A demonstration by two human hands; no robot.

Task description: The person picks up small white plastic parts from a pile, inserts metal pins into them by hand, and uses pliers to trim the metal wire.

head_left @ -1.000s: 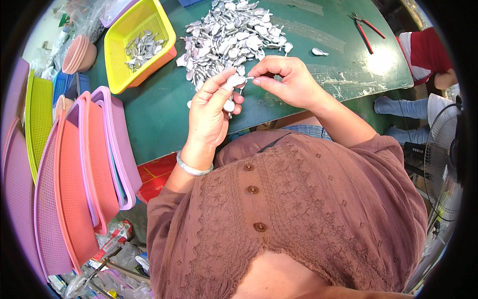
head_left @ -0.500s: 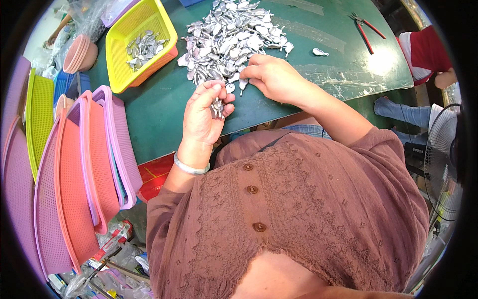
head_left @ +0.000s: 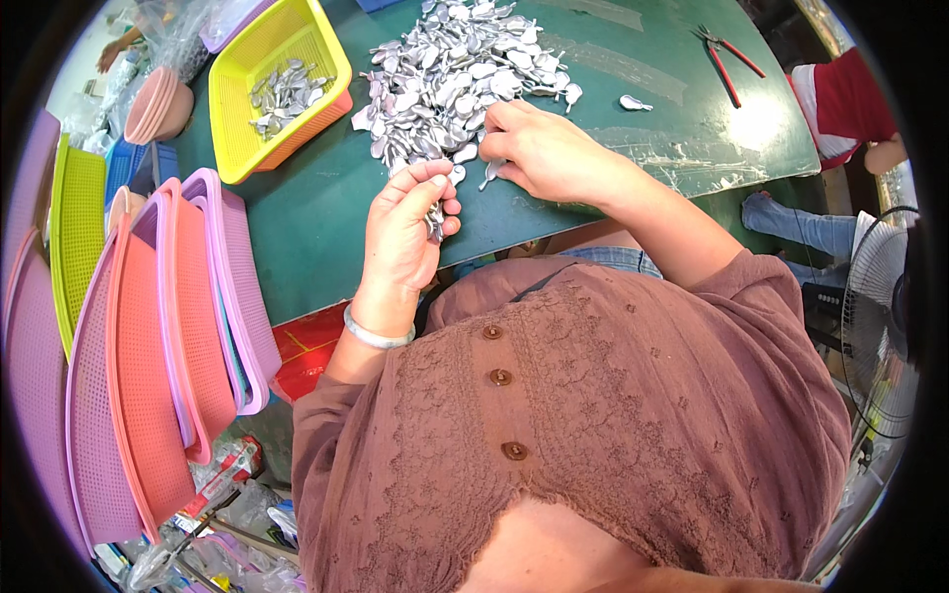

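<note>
A large heap of small silver leaf-shaped metal pieces point(head_left: 460, 74) lies on the green table. My left hand point(head_left: 400, 237), with a bangle at its wrist, is closed around several silver pieces point(head_left: 435, 219) just in front of the heap; thumb and forefinger are pinched, with another piece showing beside their tips. At the heap's near right edge, my right hand point(head_left: 549, 156) has its fingers curled down. One silver piece point(head_left: 490, 174) with a thin stem shows under these fingers, apparently gripped by the fingertips, which are partly hidden.
A yellow basket point(head_left: 229, 138) holding some silver pieces stands left of the heap, inside an orange one. Red-handled pliers point(head_left: 729, 74) and a single silver piece point(head_left: 636, 103) lie to the right. Stacked baskets point(head_left: 148, 366) fill the left; a fan point(head_left: 880, 316) stands at right, near another person's sleeve point(head_left: 855, 99).
My right hand has shifted slightly right, and the silver piece under its fingers has turned to a slant. My left fingers have curled a little more over their pieces.
</note>
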